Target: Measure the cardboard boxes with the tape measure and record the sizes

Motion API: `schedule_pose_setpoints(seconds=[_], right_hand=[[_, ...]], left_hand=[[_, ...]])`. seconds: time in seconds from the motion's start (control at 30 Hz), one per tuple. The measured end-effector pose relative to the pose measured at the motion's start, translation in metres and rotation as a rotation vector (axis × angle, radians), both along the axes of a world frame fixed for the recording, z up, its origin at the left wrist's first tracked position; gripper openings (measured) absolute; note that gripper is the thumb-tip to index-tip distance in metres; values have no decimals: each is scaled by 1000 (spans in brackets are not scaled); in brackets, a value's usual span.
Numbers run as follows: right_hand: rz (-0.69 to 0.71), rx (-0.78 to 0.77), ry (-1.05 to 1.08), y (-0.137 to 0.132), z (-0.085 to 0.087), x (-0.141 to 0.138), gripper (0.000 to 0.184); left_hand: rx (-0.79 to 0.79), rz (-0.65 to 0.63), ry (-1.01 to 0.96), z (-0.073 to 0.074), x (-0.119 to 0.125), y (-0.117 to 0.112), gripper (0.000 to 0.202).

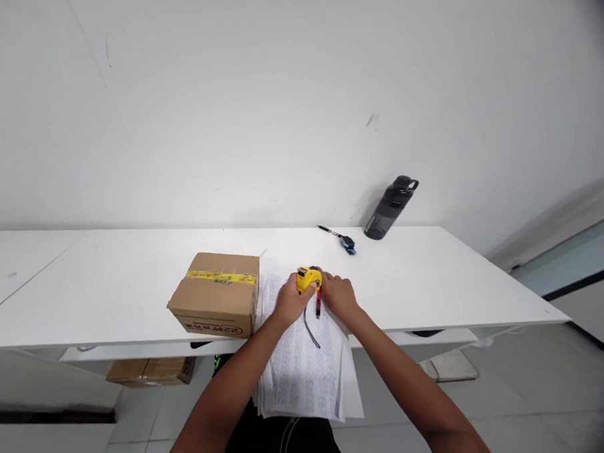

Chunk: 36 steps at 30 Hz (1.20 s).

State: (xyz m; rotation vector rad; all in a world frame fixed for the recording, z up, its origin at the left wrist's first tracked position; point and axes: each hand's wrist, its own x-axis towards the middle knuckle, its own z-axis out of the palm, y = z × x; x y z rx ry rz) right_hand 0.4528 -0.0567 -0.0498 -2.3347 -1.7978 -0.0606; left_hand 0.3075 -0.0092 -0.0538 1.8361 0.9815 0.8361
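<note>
A yellow tape measure (309, 280) is gripped in my left hand (289, 302), its thumb pressed on the case. A dark wrist strap (311, 333) trails from it over the papers. My right hand (339, 295) is closed at the right side of the tape measure, fingertips close to or touching it; what they hold, if anything, is hidden. Just below the tape measure, beside the right hand, a red pen-like stick (318, 306) points toward me. Both hands are over a stack of written paper sheets (303, 380), which hangs past the desk's front edge.
A taped cardboard box (215, 294) stands left of the papers on the white desk (434, 281). Behind the hands lie a black pen (329, 231) and a small dark-blue object (348, 244). A dark bottle (389, 209) leans against the wall. Another carton (151, 371) is below the desk.
</note>
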Motion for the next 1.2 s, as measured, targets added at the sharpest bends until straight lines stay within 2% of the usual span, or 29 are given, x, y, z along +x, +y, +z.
schedule_pose_setpoints(seconds=[0.07,0.17,0.23,0.27,0.33,0.43,0.53,0.6,0.67,0.7,0.77,0.83,0.9,0.97,1.03,1.13,1.2], right_hand=[[16,151,158,-3,10,2,47],[135,420,719,-20,30,-4,44],[291,478,1125,-37,48,-20,57],[373,484,1253,-46,57,-32,65],[490,528,1370,-63,74,-58,80],[632,530,1418,-77,94,-100,92],[702,562,1382,-77,103,-139,86],[673,644,1316,-69,108,-160,74],[656,742,1167,-58,117,-174,63],[666,792,1052,-52,123,-178,60],[730,845,775,-44,137,-183,59],[852,824,547,-42,149,-184,59],[987,746,423,-45,155,-182,60],[1056,680,369,-50,155,-176,60],[1006,633,351,-55,151,-163,56],[757,575,386,-59,142,-124,47],[608,486,445,-60,138,-92,46]], left_hand=[[20,28,-21,4,-1,-6,35],[84,12,-192,18,-7,-26,45],[218,-32,-376,36,-17,-44,55],[326,-50,-459,48,-24,-54,60],[567,-59,-485,77,-42,-73,61],[796,13,-377,116,-79,-95,60],[912,154,-242,137,-124,-105,63],[838,259,-188,143,-154,-106,64],[652,336,-233,147,-184,-103,59],[523,335,-277,149,-198,-101,54],[250,242,-351,155,-221,-95,44],[26,89,-354,161,-238,-87,37],[-120,-42,-323,163,-246,-75,38],[-223,-118,-289,163,-252,-58,39],[-250,-107,-282,160,-261,-36,37],[-186,47,-339,155,-284,7,34],[-239,104,-318,150,-300,37,36]])
